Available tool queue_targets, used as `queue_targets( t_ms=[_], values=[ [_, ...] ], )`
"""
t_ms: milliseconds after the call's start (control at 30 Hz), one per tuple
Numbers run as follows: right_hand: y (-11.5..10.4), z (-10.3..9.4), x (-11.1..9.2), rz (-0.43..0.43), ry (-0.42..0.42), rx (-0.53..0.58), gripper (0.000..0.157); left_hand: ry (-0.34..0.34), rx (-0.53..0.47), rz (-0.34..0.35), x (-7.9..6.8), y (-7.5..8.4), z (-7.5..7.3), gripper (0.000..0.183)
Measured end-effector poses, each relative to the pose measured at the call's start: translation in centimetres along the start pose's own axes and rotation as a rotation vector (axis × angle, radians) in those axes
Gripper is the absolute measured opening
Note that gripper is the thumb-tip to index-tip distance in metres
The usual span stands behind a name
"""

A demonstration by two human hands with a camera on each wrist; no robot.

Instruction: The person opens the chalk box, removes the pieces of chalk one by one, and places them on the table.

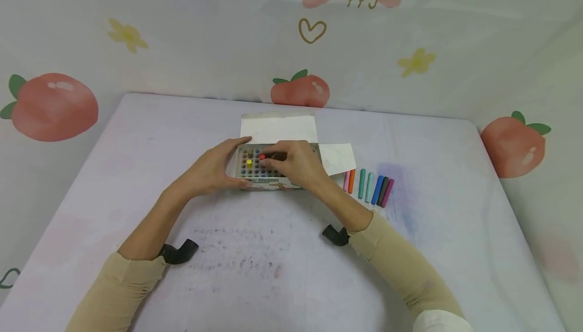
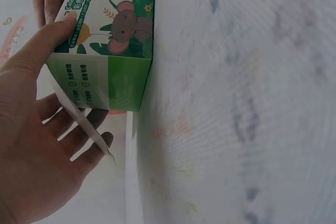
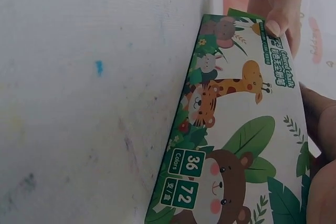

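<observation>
An open box of colored chalk [image 1: 271,184] stands on the table, its inside a grid of round holes. My left hand [image 1: 210,169] grips the box's left end, thumb on the printed front and fingers spread around the end. In the left wrist view, a white flap [image 2: 79,114] crosses in front of those fingers. Over the box, my right hand [image 1: 298,162] pinches a red chalk [image 1: 261,157] between thumb and forefinger. A yellow chalk [image 1: 249,162] sticks up from a hole to its left. Animals are printed on the box front [image 3: 236,93].
To the right of the box lies a loose row of chalk sticks, among them orange [image 1: 351,181], green [image 1: 362,183], blue [image 1: 377,190] and purple [image 1: 387,193]. The raised lid [image 1: 279,127] stands behind; a side flap [image 1: 337,158] extends right. Smudges mark the tabletop [image 1: 237,251].
</observation>
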State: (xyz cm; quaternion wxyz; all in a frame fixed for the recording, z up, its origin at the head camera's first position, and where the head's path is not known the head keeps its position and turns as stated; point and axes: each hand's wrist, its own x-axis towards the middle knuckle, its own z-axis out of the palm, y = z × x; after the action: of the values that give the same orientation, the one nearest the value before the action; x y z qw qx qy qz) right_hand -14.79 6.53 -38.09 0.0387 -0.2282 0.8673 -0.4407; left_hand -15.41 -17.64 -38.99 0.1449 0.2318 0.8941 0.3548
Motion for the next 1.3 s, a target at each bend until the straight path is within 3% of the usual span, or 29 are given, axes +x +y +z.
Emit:
queue_targets(
  t_ms=[200, 467, 733, 1300],
  values=[
    [-0.2, -0.3, -0.1, -0.025, 0.041, 0.075, 0.021, 0.015, 0.014, 0.022, 0.0, -0.1, 0.0, 0.104],
    [-0.4, -0.1, 0.1, -0.175, 0.146, 0.144, 0.020, 0.013, 0.017, 0.044, 0.2, -0.2, 0.0, 0.104],
    [-0.7, -0.4, 0.1, -0.260, 0.238, 0.232, 0.020, 0.015, 0.023, 0.031, 0.2, -0.1, 0.1, 0.105],
    [0.1, -2.4, -1.5, -0.201, 0.281, 0.254, 0.022, 0.013, 0.022, 0.000, 0.2, -0.1, 0.1, 0.104]
  ],
)
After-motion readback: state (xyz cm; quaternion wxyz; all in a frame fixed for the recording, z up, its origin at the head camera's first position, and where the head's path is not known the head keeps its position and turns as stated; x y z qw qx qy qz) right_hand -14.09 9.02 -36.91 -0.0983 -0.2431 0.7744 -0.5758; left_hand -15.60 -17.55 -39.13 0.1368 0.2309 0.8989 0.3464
